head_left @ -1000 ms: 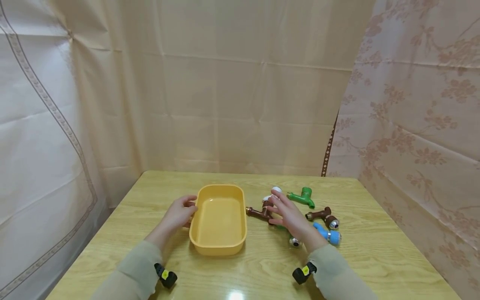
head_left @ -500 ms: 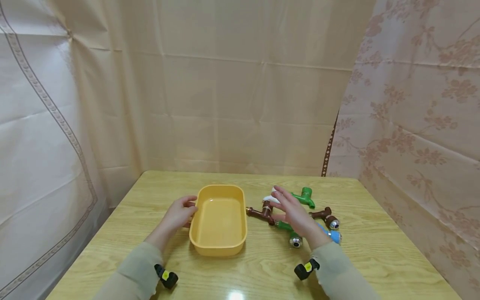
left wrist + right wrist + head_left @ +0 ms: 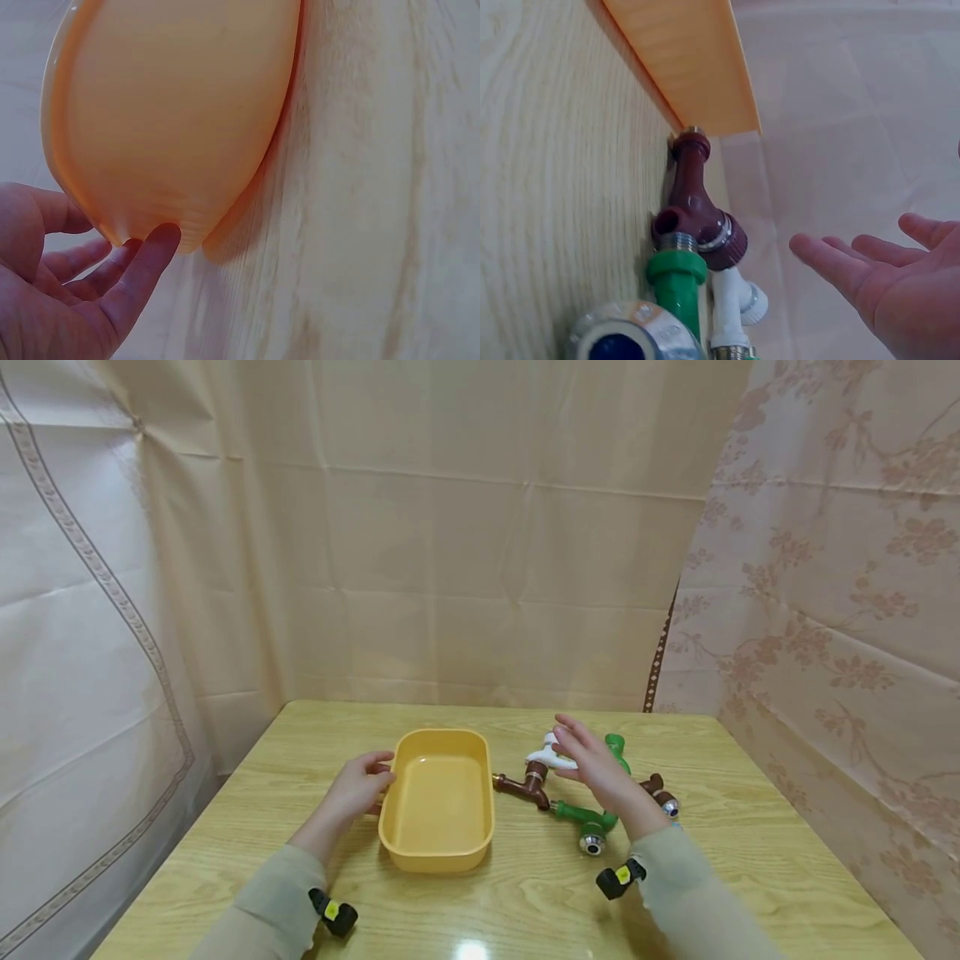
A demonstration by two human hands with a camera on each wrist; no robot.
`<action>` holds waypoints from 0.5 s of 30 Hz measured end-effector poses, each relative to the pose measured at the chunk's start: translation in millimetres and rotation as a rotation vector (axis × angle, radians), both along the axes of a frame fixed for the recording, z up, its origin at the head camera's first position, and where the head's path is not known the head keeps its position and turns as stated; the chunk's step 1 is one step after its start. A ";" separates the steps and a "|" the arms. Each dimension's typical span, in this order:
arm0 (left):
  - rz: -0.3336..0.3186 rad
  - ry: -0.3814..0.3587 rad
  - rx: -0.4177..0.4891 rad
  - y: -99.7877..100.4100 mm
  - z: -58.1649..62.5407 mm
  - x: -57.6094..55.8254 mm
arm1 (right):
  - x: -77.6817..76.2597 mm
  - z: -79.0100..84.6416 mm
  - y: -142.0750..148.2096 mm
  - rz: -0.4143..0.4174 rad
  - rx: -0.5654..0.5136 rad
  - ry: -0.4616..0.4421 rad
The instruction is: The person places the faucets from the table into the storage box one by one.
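Note:
My left hand point(image 3: 360, 787) touches the left side of a yellow plastic tub point(image 3: 438, 861). In the left wrist view one fingertip point(image 3: 166, 234) lies against the tub's outer wall, and other fingers sit by its rim. Palm inward and fingers extended, my right hand point(image 3: 600, 770) hovers over plastic taps and holds nothing. Near it lie a white tap point(image 3: 546, 757), a dark brown tap point(image 3: 525, 787) whose threaded end points at the tub, and a green tap point(image 3: 585, 816) with a silver end. A second green tap point(image 3: 616, 745) is partly hidden behind the hand.
Another brown tap point(image 3: 660, 792) lies to the right, partly behind my right wrist. Only a sliver of a blue tap shows by the sleeve. The wooden table point(image 3: 750, 860) reaches a beige curtain point(image 3: 487, 610) at the back, with patterned cloth point(image 3: 847, 652) on the right.
My right hand has moved right and farther back, uncovering the white tap and the front green tap while covering more of the blue one. My left hand and the tub stay put.

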State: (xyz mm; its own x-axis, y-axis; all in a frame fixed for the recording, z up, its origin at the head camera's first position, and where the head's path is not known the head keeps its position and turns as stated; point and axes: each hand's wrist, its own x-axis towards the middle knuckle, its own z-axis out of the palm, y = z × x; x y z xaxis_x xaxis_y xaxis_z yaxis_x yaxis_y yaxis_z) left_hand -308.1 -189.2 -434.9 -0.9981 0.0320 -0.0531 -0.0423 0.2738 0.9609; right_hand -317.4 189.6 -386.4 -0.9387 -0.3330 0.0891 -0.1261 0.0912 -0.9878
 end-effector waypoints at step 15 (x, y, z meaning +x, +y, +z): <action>0.008 -0.011 -0.002 0.3 0.2 -2.1 | -13.3 -4.4 1.5 -0.082 0.252 0.094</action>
